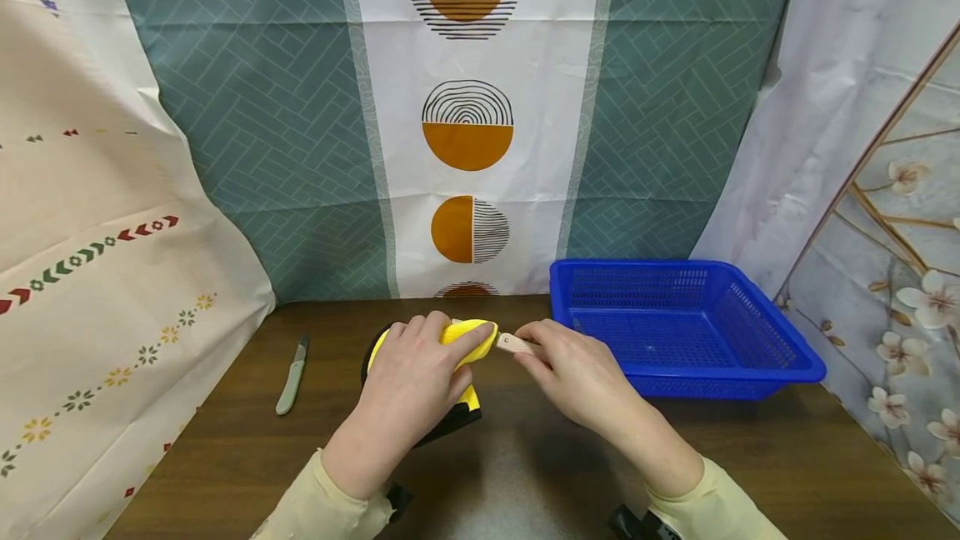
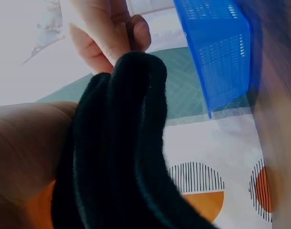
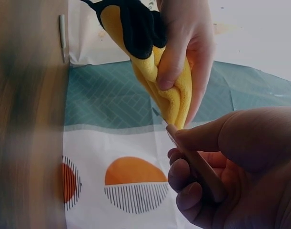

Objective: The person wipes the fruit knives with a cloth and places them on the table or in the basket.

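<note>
My left hand (image 1: 416,365) grips a folded yellow cloth (image 1: 470,400) with a black border, thumb pressing on it in the right wrist view. The cloth is wrapped about the blade of a knife, which is mostly hidden. My right hand (image 1: 573,365) holds this knife by its beige handle (image 1: 514,344), fingers curled round it in the right wrist view. The cloth's fold lies right at the front end of the handle. In the left wrist view the dark border of the cloth (image 2: 121,143) hangs in front and covers most of the left hand.
A second knife, a paring knife (image 1: 292,377) with a pale green handle, lies on the brown table (image 1: 225,432) at the left. At the back right stands a blue perforated basket (image 1: 723,386). Patterned cloths (image 1: 277,107) hang behind and at both sides.
</note>
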Available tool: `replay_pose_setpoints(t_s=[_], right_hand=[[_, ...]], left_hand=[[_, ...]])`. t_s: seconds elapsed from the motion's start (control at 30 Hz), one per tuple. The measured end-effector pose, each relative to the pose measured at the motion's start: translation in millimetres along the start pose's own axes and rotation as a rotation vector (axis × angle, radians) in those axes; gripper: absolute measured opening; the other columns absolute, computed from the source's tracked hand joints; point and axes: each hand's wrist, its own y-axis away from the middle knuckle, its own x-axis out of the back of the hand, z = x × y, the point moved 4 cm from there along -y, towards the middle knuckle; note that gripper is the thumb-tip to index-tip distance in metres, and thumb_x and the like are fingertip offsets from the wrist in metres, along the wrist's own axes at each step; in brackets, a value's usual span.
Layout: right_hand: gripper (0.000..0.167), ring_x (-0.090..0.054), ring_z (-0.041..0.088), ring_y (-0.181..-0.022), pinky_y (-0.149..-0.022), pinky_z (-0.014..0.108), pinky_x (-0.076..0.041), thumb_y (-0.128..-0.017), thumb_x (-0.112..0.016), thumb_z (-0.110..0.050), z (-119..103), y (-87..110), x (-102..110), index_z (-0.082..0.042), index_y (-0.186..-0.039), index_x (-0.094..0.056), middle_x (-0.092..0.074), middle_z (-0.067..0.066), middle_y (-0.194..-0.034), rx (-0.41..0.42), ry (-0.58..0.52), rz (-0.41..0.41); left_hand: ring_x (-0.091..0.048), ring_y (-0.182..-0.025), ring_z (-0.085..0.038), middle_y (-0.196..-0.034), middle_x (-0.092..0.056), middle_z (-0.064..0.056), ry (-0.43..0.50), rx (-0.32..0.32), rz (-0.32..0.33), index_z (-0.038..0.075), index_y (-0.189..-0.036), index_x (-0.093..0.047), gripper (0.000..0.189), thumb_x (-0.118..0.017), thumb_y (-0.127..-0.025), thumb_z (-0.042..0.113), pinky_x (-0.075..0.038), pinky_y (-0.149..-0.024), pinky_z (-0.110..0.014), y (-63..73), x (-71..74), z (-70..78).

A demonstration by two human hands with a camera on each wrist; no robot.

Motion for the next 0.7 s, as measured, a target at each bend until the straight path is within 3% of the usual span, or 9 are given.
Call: replay_pose_setpoints(t_s=[0.7], right_hand=[[0.012, -0.058, 0.012, -0.078, -0.071, 0.039, -0.052, -0.103, -0.079, -0.021, 2, 0.7, 2, -0.017, -0.114, -0.078, -0.066, -0.010, -0.093, -0.003, -0.004, 0.006]], left_hand=[[-0.056, -0.073, -0.030, -0.092, -0.062, -0.011, 0.000, 0.091, -0.047, 0.031, -0.137, -0.078, 0.050, -0.086, -0.089, 0.018, -0.043, -0.062, -0.039, 2.3, -7.9, -24.4]])
